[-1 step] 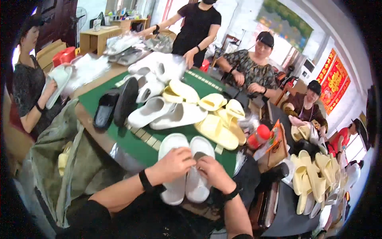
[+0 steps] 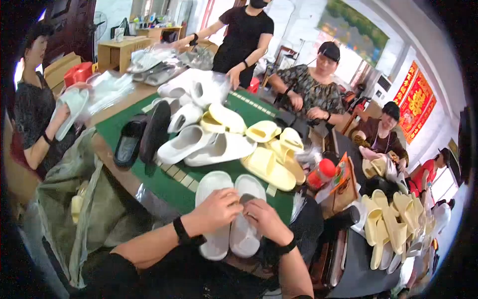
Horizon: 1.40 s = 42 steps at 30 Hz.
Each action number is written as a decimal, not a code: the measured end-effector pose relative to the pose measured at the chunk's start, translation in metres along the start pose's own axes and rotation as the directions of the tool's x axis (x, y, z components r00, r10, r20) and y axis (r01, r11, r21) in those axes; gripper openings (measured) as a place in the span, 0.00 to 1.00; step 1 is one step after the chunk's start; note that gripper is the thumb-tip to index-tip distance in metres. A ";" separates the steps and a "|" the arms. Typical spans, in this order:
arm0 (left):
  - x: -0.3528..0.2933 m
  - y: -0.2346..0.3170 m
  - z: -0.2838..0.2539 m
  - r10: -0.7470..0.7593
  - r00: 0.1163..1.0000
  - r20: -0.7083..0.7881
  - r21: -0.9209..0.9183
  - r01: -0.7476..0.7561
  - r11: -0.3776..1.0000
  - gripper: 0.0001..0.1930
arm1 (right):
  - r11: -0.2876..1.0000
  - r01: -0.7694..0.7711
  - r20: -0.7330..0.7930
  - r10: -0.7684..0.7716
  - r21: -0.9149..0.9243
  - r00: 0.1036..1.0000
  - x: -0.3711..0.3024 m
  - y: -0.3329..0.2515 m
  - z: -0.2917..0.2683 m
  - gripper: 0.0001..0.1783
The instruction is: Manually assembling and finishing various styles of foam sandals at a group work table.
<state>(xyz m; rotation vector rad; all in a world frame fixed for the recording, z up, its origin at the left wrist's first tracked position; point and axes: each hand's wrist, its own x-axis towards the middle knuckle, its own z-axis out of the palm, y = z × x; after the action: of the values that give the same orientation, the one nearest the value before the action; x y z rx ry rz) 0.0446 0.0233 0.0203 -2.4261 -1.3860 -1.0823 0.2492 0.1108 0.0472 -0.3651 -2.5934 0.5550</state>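
Observation:
A pair of pale grey-white slippers lies side by side before me, toes away, at the near edge of the green table top. My left hand lies across the left slipper, its fingers curled in toward the gap between the two. Over the right slipper, my right hand has its fingers closed at the inner side of the strap. The fingertips of both hands nearly meet there; exactly what they pinch is partly hidden. Beyond them sit white slippers, yellow slippers and black slippers.
A grey-green sack hangs open at the left. More yellow slippers are piled at right, past a red-capped container. Across the table, a person in black stands; another person sits. At left, someone holds a pale slipper.
The view has shifted slightly. Both hands stay at the straps of the pair, with only a small movement of the fingers.

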 end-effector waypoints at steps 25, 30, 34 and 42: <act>0.006 0.000 0.022 -0.132 0.990 -0.055 -0.281 0.112 0.953 0.05 | 0.904 -0.161 -0.208 0.259 0.396 0.943 -0.020 0.005 0.000 0.08; 0.009 0.000 0.022 -0.121 0.992 -0.022 -0.313 0.108 0.944 0.04 | 0.943 -0.112 -0.228 0.189 0.312 0.955 -0.017 0.005 -0.002 0.08; 0.008 -0.002 0.023 -0.093 0.996 0.000 -0.284 0.089 0.955 0.05 | 0.943 -0.123 -0.176 0.184 0.309 0.967 -0.015 0.001 -0.005 0.09; 0.008 -0.001 0.026 -0.080 0.996 -0.033 -0.251 0.070 0.965 0.06 | 0.956 -0.131 -0.188 0.184 0.263 0.965 -0.017 0.002 -0.005 0.10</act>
<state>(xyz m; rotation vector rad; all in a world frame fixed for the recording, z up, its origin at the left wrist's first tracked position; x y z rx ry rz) 0.0594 0.0412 0.0066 -2.5181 -1.4153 -1.3974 0.2666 0.1081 0.0435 -0.5204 -2.2712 0.8400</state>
